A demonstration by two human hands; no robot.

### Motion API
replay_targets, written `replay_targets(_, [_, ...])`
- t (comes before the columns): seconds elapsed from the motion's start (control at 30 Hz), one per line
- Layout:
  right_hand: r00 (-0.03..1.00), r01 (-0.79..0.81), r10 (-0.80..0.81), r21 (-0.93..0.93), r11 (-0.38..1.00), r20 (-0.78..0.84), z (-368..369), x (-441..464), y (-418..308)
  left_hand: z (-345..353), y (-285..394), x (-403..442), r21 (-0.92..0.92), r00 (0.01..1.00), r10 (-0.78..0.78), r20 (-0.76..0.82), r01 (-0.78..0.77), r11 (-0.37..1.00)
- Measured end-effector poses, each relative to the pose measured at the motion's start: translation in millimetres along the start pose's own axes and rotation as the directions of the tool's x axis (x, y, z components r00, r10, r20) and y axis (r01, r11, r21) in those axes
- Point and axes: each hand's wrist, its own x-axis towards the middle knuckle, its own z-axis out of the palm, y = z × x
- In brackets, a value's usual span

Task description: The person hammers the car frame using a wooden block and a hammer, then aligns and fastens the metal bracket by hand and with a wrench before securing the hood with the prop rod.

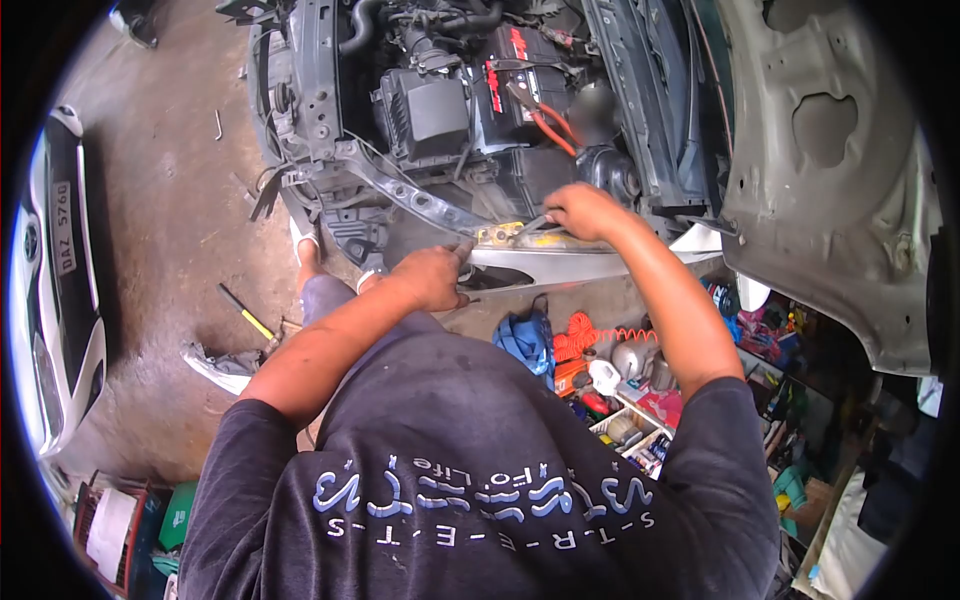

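Note:
Along the car's fender edge (pixel 560 266), my left hand (pixel 432 275) rests near the front end, its fingers bent around the edge; whether they grip anything is hidden. My right hand (pixel 588 212) is closed on the end of a thin metal tool (pixel 531 226), whose other end reaches a yellow-marked patch (pixel 497 235) on the fender's top flange. Just above my right hand, pliers with orange handles (pixel 553 125) lie across the battery (pixel 515 85). A black plastic box (pixel 425 112) sits left of the battery in the engine bay.
An open body panel (pixel 830 180) stands at the right. Below the fender are a coiled orange hose (pixel 578 337), a blue bag (pixel 524 342) and trays of tools. On the floor at left lie a yellow-handled hammer (pixel 250 315) and a headlight (pixel 222 366). Another car (pixel 62 270) stands far left.

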Motion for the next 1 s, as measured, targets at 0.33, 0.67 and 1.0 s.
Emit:
replay_targets(0.33, [0.923,0.336,-0.384,-0.489,0.805,0.003,-12,70,-74,5,-3,0,-0.033,0.999,-0.005,-0.043,0.004,0.999])
replay_targets(0.67, [0.877,0.433,-0.478,-0.519,0.737,0.051,-14,75,-81,12,-7,0,-0.029,0.994,0.019,-0.103,-0.022,0.999])
replay_targets(1.0, [0.985,0.005,-0.016,0.064,0.998,0.172,41,-10,16,5,-5,-6,-0.072,0.998,-0.002,-0.068,-0.002,0.997])
